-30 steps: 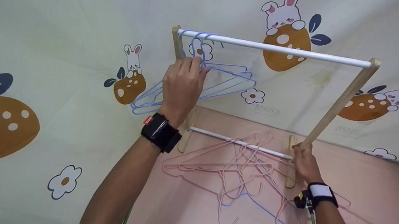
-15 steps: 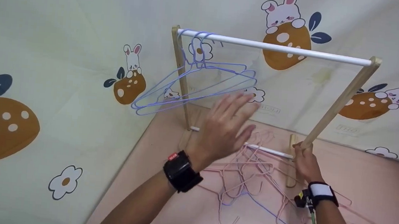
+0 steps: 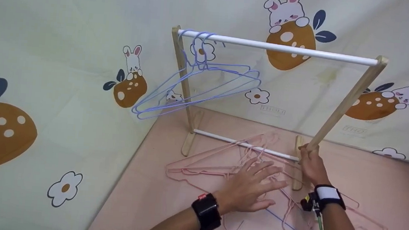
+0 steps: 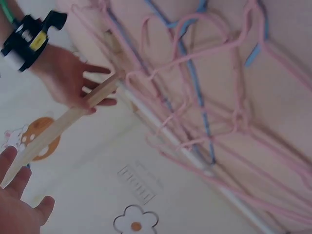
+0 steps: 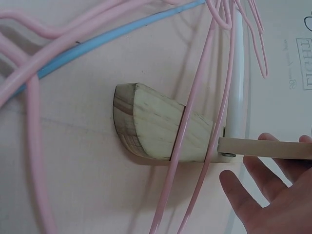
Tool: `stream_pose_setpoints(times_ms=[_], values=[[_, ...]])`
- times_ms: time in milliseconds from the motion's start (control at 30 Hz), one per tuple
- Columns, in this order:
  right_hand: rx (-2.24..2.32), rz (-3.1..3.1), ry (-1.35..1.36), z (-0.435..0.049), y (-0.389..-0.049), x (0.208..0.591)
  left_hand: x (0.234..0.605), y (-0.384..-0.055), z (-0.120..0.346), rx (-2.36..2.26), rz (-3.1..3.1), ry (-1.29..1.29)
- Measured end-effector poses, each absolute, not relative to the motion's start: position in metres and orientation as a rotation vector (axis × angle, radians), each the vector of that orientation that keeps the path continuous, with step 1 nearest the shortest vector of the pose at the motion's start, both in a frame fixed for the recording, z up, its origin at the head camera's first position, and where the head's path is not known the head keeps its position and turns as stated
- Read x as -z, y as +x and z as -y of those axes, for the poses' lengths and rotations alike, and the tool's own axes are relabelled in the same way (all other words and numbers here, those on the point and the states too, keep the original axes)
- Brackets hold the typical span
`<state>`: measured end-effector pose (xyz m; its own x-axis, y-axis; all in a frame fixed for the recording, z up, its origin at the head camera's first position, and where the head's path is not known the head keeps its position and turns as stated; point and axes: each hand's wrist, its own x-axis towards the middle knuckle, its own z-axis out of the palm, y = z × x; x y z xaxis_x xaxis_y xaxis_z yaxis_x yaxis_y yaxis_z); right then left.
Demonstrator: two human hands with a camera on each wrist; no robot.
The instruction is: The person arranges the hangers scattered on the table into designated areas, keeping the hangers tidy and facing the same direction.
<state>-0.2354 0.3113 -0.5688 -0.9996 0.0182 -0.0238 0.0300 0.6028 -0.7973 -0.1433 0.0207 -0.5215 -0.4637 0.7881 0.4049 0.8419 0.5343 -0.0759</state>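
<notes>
My left hand (image 3: 251, 187) is over the loose pile of pink hangers (image 3: 203, 168), its fingers spread and holding nothing. It also shows at the lower left of the left wrist view. A blue hanger (image 3: 282, 220) lies among the pink ones. My right hand (image 3: 313, 165) holds the right wooden post of a small clothes rack (image 3: 346, 101) near its foot; in the left wrist view the thumb and fingers lie round the post (image 4: 73, 113). Several blue hangers (image 3: 206, 96) hang at the left end of the rack's white top bar (image 3: 288, 48).
The rack stands on a pink surface (image 3: 138, 198) in front of a pale backdrop with printed rabbits (image 3: 285, 16). The white lower bar (image 3: 217, 138) crosses behind the hangers. Some pink hangers cross over the rack's wooden foot (image 5: 156, 122).
My left hand has let go of the blue hangers on the bar and come down and right, over the pink hangers, fingers spread. My right hand stays on the post.
</notes>
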Motion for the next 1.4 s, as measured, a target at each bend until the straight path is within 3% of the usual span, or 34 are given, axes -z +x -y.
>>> stream_pose_setpoints(times_ms=[233, 500, 967, 1400], values=[[1.396, -2.809, 0.021, -0.311, -0.237, 0.568, 0.58, -0.142, -0.028, 0.086, 2.459, -1.534], [1.51, -2.801, 0.072, -0.305, -0.235, 0.576, 0.61, -0.138, -0.032, -0.133, 2.505, -1.661], [1.859, -2.609, 0.288, -0.298, -0.236, 0.601, 0.618, -0.139, -0.04, 0.092, 2.515, -1.693], [1.877, -2.564, 0.354, -0.297, -0.243, 0.603, 0.612, -0.138, -0.054, -0.28, 2.36, -1.47]])
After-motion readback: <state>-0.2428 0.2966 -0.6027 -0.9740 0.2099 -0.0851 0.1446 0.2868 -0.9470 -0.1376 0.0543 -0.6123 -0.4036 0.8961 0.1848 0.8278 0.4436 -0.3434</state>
